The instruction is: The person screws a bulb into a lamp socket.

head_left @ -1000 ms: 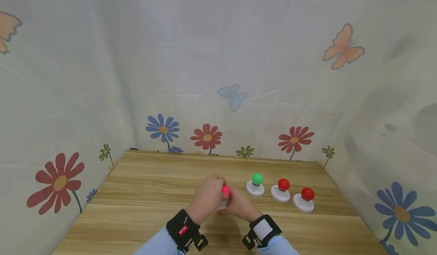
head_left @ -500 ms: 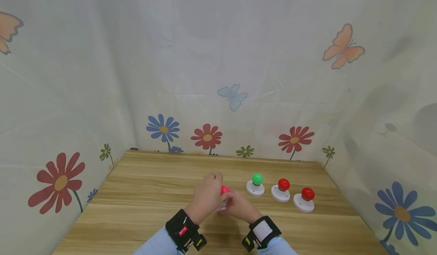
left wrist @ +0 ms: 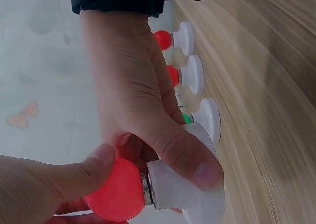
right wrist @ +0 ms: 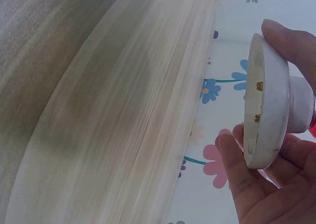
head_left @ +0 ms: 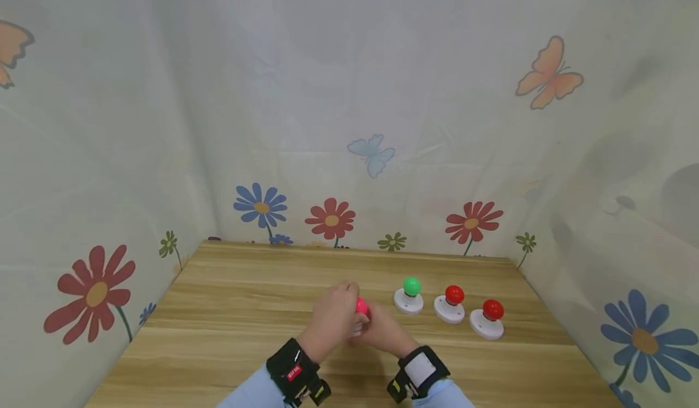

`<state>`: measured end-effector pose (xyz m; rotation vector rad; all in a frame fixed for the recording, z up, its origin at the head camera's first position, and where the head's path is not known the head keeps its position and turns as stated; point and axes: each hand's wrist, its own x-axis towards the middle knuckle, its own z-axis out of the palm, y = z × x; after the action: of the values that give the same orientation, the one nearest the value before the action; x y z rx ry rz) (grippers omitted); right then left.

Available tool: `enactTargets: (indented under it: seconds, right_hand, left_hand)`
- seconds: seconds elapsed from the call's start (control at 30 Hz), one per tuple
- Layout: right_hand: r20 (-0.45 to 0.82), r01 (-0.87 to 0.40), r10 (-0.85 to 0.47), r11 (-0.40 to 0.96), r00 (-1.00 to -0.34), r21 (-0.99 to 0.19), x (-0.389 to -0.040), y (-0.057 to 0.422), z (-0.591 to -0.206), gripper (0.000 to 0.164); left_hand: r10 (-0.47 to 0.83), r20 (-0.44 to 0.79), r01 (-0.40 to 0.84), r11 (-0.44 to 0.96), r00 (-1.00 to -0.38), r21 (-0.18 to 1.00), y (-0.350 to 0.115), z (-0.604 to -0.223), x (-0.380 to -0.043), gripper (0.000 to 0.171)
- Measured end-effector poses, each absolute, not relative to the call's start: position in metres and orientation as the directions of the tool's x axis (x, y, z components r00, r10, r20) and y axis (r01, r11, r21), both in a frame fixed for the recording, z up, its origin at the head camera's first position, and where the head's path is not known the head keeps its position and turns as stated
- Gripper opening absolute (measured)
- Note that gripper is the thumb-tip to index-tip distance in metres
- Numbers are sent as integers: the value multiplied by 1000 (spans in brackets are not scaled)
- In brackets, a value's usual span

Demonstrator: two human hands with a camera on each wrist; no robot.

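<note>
Near the middle of the table, my left hand (head_left: 334,317) pinches a small red light bulb (left wrist: 117,192) between thumb and fingers. My right hand (head_left: 384,330) grips the rim of a round white lamp holder (right wrist: 274,103), its thumb on one side and fingers on the other. The bulb sits at the holder's neck, and a band of its metal cap shows between the red globe and the white collar. In the right wrist view the holder's hollow underside, with small brass parts inside, faces away from the palm. The holder is tilted and raised off the wood.
To the right on the wooden table (head_left: 246,299) stand three more white lamp holders in a slanting row. One bears a green bulb (head_left: 412,286); the others bear a red bulb (head_left: 454,295) and another red bulb (head_left: 493,310). A flower-printed curtain (head_left: 273,92) surrounds the table.
My left fingers shift up slightly on the red bulb and come back down. My right hand stays nearly in place with the lamp holder. The row of lamps has not moved.
</note>
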<state>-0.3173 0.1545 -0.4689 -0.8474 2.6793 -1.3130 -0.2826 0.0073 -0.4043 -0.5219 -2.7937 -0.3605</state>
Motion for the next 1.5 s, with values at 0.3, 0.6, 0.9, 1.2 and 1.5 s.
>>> enactTargets:
  seconds: [0.3, 0.6, 0.9, 1.2, 1.5]
  right_hand:
    - [205, -469, -490, 509, -848, -722, -317, 156, -465, 68]
    - [182, -453, -501, 495, -846, -741, -317, 157, -466, 64]
    - [165, -444, -493, 528, -854, -724, -319, 158, -473, 78]
    - [172, -451, -501, 512, -848, -731, -320, 157, -472, 68]
    - [189, -464, -507, 495, -841, -734, -318, 157, -471, 59]
  left_hand:
    - [411, 335, 498, 836, -847, 232, 6, -400, -283, 37]
    - [473, 181, 490, 687, -862, 537, -10, -396, -296, 48]
    - [534, 74, 486, 690, -842, 536, -18, -400, -302, 42]
    - [455, 149, 471, 763, -878, 443, -9, -407, -300, 40]
    - [407, 188, 446, 763, -894, 468, -7, -412, -298, 64]
